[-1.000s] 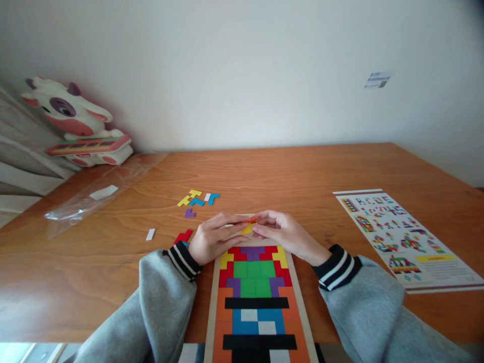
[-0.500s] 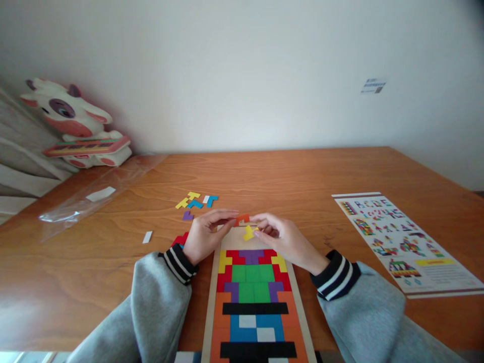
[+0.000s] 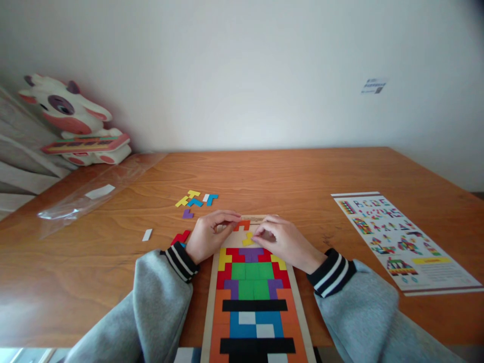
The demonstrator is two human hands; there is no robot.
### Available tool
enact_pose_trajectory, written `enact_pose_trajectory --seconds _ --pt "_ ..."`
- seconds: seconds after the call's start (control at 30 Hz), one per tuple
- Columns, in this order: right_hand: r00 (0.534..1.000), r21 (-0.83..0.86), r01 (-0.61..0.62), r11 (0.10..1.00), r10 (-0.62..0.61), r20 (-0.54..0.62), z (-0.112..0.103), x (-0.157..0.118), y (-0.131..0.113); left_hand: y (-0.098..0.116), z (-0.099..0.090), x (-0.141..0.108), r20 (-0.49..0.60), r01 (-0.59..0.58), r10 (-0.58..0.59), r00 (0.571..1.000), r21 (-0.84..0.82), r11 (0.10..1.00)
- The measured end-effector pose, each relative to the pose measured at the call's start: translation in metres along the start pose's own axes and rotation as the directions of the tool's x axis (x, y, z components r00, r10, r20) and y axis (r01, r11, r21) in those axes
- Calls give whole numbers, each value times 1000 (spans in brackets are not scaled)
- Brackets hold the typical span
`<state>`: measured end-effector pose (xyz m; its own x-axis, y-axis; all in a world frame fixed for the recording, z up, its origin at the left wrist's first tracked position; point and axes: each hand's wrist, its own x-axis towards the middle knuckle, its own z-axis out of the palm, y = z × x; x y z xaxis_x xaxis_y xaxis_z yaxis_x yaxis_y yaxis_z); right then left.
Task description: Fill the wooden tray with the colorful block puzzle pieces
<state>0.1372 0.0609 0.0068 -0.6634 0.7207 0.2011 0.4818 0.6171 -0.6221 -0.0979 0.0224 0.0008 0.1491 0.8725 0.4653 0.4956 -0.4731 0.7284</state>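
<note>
A wooden puzzle tray point(image 3: 209, 302) filled with coloured pieces in its nearer part runs away from me, its upper part bare wood. An orange puzzle piece point(image 3: 242, 225) with a notched edge lies at the tray's far end. Closed at its left end are the thumb and fingers of my left hand point(image 3: 209, 233). Below it is a small yellow puzzle piece point(image 3: 247, 239), pinched at its right side by my right hand point(image 3: 289, 242). The right fingertips partly cover this piece. Beside my left wrist, a red piece point(image 3: 180, 237) is partly hidden, with a bit of blue under it.
Several loose pieces lie beyond my left hand, among them a purple one point(image 3: 188, 214) and a blue one point(image 3: 195, 202). A white piece point(image 3: 147, 235) is farther left. At left are a clear plastic bag point(image 3: 71, 214) and a cow toy keyboard point(image 3: 86, 143); a printed sheet point(image 3: 401, 242) lies right.
The orange piece has come down onto the tray's far end and shows more fully. My right hand has lowered slightly with the yellow piece, which has turned.
</note>
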Motion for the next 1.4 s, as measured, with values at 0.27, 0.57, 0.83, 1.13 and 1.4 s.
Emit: enact_pose_trajectory --seconds 0.27,0.57,0.83,1.13,1.4 --pt "999 56 40 998 -41 14 1 0 -2 1 1 -1 43 -46 44 998 25 999" --pt "996 30 73 997 -74 48 -2 -1 -5 3 0 0 84 -59 58 995 10 998" --pt "988 137 1 991 20 -150 -3 0 -3 3 2 -1 64 28 -18 998 -157 987" --pt "995 159 -47 986 61 -83 4 2 -4 1 6 -2 95 19 -6 995 -142 990" --pt "993 143 -64 988 76 -86 6 1 3 3 1 -1 151 -117 99 984 117 986"
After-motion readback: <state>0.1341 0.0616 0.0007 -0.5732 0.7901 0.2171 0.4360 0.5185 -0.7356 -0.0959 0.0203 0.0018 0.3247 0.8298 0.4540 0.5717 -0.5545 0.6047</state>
